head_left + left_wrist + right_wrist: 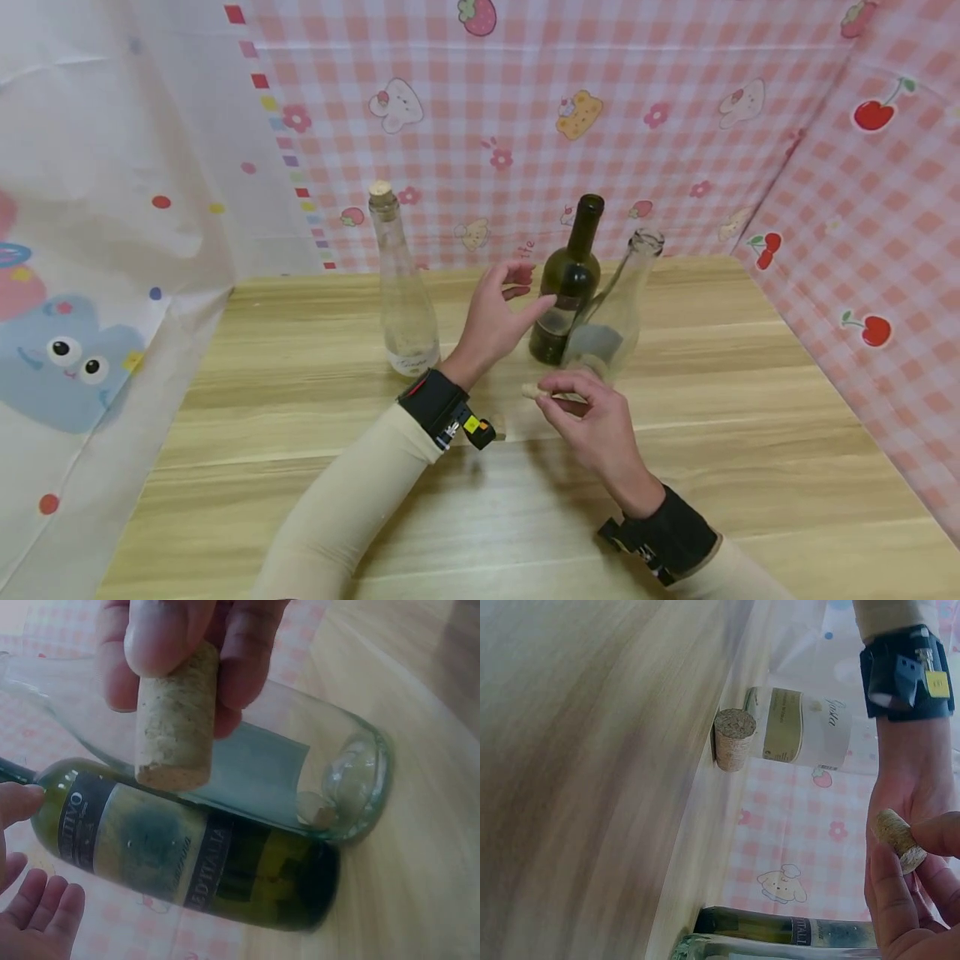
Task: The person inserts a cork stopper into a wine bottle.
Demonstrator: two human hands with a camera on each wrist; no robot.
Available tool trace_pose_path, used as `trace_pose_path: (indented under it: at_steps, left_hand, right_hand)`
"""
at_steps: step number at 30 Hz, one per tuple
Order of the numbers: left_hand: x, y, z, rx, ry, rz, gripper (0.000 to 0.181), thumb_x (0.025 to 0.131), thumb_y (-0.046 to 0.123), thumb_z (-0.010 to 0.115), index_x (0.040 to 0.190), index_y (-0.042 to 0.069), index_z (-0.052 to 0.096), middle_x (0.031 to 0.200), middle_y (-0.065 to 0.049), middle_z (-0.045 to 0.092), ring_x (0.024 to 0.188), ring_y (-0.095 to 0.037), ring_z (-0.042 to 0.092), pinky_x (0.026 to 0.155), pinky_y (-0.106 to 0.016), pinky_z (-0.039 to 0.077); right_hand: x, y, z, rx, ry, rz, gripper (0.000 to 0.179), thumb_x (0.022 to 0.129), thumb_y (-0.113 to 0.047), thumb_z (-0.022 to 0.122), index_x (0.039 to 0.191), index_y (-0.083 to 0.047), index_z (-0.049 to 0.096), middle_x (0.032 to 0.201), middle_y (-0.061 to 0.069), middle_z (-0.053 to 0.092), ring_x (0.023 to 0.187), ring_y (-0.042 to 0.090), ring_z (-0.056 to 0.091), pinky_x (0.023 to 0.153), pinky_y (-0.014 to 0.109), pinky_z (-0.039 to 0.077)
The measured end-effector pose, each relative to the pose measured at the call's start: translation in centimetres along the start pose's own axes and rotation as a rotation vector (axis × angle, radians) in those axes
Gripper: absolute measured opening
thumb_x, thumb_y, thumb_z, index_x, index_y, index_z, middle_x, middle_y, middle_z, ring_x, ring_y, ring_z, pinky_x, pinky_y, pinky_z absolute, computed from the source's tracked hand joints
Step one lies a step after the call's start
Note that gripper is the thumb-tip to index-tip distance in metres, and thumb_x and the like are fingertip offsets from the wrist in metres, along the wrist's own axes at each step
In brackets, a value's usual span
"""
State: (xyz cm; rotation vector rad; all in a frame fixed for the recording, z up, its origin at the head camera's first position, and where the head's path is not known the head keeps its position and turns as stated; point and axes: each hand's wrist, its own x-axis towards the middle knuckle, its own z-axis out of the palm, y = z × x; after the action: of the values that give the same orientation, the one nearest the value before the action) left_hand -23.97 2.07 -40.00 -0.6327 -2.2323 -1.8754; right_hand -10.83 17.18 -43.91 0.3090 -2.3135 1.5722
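Between its thumb and fingers, my right hand [596,421] pinches a cork [176,724], held in front of the clear glass bottle [626,304]. My left hand [498,312] is nearest the dark green wine bottle [576,271], its fingers spread and slightly bent with nothing in them. Both bottles stand side by side with bare mouths; the green one's printed label [154,836] shows in the left wrist view. A second cork [733,742] stands on the table, mostly hidden behind the left wrist strap in the head view.
Left of the left hand stands another clear bottle [405,308] with a cork [381,192] in its mouth. The wood-grain table [712,417] runs back to a pink checked cloth [525,125], with more printed cloth along both sides.
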Motion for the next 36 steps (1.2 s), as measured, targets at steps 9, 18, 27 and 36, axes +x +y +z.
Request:
trace_pose_path:
  at_steps: [9, 18, 27, 36]
  left_hand:
    - [1.4, 0.3, 1.1, 0.061, -0.014, 0.049, 0.059, 0.094, 0.025, 0.080, 0.141, 0.004, 0.053, 0.141, -0.014, 0.054, 0.125, -0.030, 0.058, 0.111, -0.039, 0.052]
    - [2.6, 0.9, 1.4, 0.084, -0.025, 0.063, 0.059, 0.093, 0.024, 0.080, 0.143, 0.006, 0.053, 0.137, -0.013, 0.054, 0.122, -0.025, 0.057, 0.109, -0.037, 0.053]
    - [3.4, 1.2, 1.8, 0.133, -0.051, 0.060, 0.058, 0.094, 0.028, 0.079, 0.144, 0.010, 0.055, 0.136, -0.011, 0.054, 0.122, -0.024, 0.058, 0.110, -0.034, 0.051]
    - [4.4, 2.1, 2.3, 0.194, -0.086, 0.061, 0.057, 0.093, 0.034, 0.080, 0.141, 0.015, 0.058, 0.135, -0.007, 0.059, 0.123, -0.022, 0.054, 0.104, -0.043, 0.051]
  right_hand:
    - [-0.1, 0.1, 0.0, -0.001, -0.004, 0.003, 0.016, 0.088, -0.002, 0.082, 0.102, -0.009, 0.079, 0.102, 0.008, 0.074, 0.101, 0.002, 0.068, 0.080, 0.020, 0.062]
    - [0.0, -0.1, -0.1, 0.004, -0.008, 0.023, 0.016, 0.088, 0.000, 0.082, 0.101, -0.008, 0.079, 0.103, 0.008, 0.074, 0.100, 0.004, 0.068, 0.081, 0.021, 0.063]
    - [-0.1, 0.0, -0.3, -0.020, -0.016, 0.014, 0.014, 0.090, -0.001, 0.080, 0.102, -0.005, 0.078, 0.102, 0.006, 0.074, 0.096, 0.015, 0.073, 0.080, 0.025, 0.064]
    - [-0.2, 0.3, -0.6, -0.027, -0.017, 0.027, 0.015, 0.091, -0.003, 0.079, 0.103, -0.013, 0.078, 0.102, 0.005, 0.074, 0.097, 0.017, 0.072, 0.081, 0.028, 0.064]
